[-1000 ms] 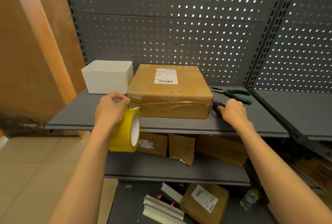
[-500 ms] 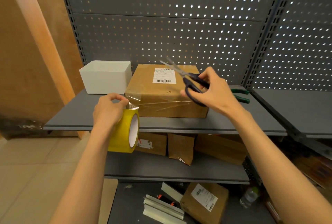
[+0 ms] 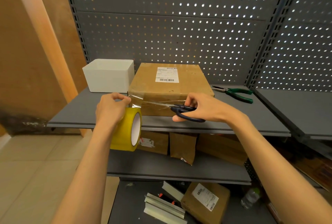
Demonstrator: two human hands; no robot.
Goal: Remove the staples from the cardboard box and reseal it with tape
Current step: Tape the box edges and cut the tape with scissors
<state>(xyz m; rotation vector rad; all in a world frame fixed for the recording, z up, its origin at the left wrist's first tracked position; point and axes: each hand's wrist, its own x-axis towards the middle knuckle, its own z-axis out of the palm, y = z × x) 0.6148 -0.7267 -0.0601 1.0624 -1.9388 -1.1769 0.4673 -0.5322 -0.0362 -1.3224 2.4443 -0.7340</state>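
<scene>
A closed cardboard box with a white shipping label sits on the grey upper shelf. Clear tape runs along its front face. My left hand grips a yellow tape roll in front of the box's left corner, and a short strip of tape stretches from the roll to the box. My right hand holds dark-handled scissors in front of the box face, blades pointing left along the tape toward the roll.
A white open bin stands left of the box. Green-handled pliers lie on the shelf to the right. Lower shelves hold brown parcels, another labelled box, metal strips and a bottle. A wooden panel stands at left.
My right hand picked up the scissors from the shelf right of the box, lifted them, then brought them down in front of the box with blades toward the tape. The left hand stayed put.
</scene>
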